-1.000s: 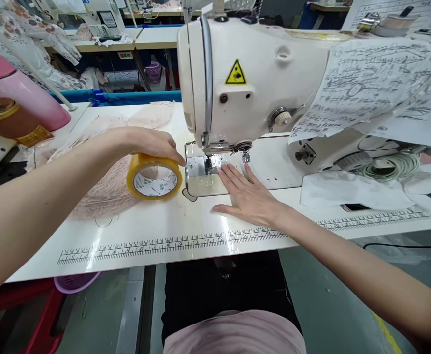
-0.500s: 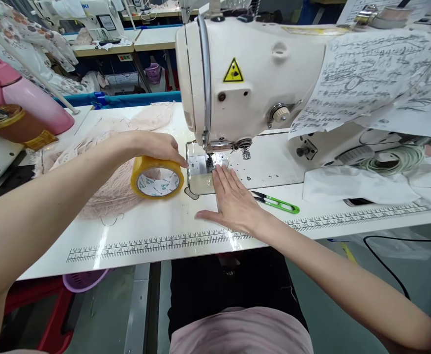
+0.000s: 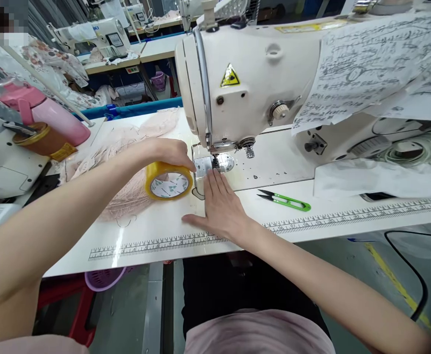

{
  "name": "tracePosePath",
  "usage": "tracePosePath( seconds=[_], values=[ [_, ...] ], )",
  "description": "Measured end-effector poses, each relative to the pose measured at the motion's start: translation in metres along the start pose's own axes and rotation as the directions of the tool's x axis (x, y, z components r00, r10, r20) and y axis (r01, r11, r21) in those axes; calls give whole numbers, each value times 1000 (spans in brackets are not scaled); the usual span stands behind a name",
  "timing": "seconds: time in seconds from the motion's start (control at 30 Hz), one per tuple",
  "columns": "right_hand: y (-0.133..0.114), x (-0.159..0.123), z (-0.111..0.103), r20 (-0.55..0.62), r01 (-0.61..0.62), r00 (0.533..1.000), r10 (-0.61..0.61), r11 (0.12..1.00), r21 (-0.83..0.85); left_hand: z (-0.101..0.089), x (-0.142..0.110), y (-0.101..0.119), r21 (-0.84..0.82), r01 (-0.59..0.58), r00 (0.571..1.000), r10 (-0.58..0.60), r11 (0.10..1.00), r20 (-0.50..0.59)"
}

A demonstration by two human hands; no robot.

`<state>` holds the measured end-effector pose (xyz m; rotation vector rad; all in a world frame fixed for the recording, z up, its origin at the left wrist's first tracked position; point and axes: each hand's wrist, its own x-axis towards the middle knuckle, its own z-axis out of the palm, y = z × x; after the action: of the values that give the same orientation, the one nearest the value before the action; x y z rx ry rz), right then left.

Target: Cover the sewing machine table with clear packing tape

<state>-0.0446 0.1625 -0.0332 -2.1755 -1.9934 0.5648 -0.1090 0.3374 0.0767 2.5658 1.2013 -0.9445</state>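
My left hand (image 3: 169,152) is curled over the top of a yellow roll of clear tape (image 3: 168,181), which lies on the white table just left of the needle plate (image 3: 204,167). My right hand (image 3: 220,206) lies flat on the table with fingers stretched toward the needle plate under the head of the cream sewing machine (image 3: 252,83). Pale pink lace fabric (image 3: 119,162) is spread under and behind the tape roll.
Green thread snips (image 3: 285,200) lie on the table right of my right hand. Handwritten paper sheets (image 3: 366,69) hang over the machine arm. A pink bottle (image 3: 53,115) and a brown tape roll (image 3: 43,140) stand at the left. A printed ruler (image 3: 156,244) runs along the table's front edge.
My right hand slid left along the table, and the green snips it covered came into sight. The left hand stayed on the tape roll. The camera view shifted.
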Motion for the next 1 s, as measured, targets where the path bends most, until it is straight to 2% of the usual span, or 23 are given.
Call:
tracePosePath(
  seconds=[0.37,0.57,0.67,0.87,1.0],
  values=[
    [-13,11,13,-66,57,996,-60,997,-44,-2,3,14,104,11,1000,-14,995,24],
    [-11,10,12,-86,81,993,-85,995,-50,-3,-3,17,52,-49,999,48,997,18],
    [-10,8,10,-87,86,992,-89,996,-30,-6,-10,20,5,-57,994,56,998,96],
    [-11,8,5,-99,112,989,-109,993,31,-7,-9,17,-235,19,966,43,972,254],
    [4,-14,-9,-180,127,976,-121,992,19,-8,-4,16,-300,104,941,4,948,339]
  ],
)
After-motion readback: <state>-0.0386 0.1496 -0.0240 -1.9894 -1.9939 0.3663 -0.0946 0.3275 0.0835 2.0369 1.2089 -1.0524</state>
